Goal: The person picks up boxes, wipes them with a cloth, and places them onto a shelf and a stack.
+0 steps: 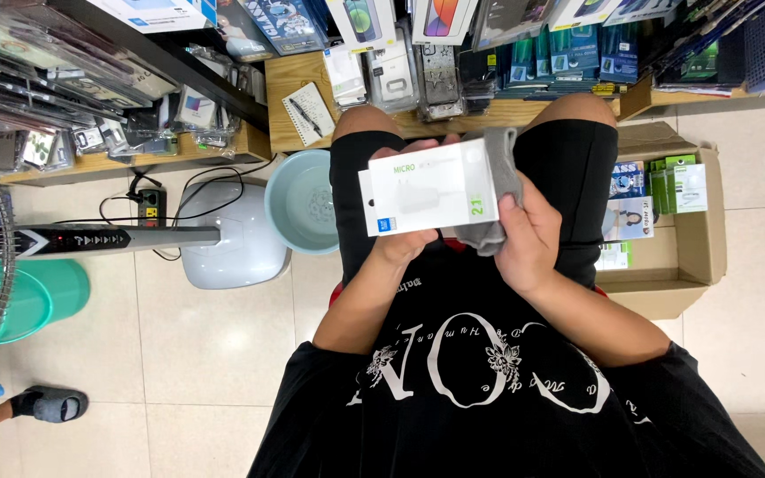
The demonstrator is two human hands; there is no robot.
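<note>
Black printed T-shirt cotton fills my lower view; above it my left hand pinches a flat, glossy white charger box over my lap, while my right hand presses a soft grey cloth against its end. Beyond: cardboard carton, pale plastic basin, fan base, glazed floor tiles.

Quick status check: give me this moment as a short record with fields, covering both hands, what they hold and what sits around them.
left hand: under the white box, gripping its lower edge
right hand: presses a grey cloth against the box's right end
posture: seated, box held above the knees
floor left: pale blue basin, white fan base, power strip
floor right: open cardboard carton with small packaged goods
ahead: wooden shelf of packaged phone accessories
</note>
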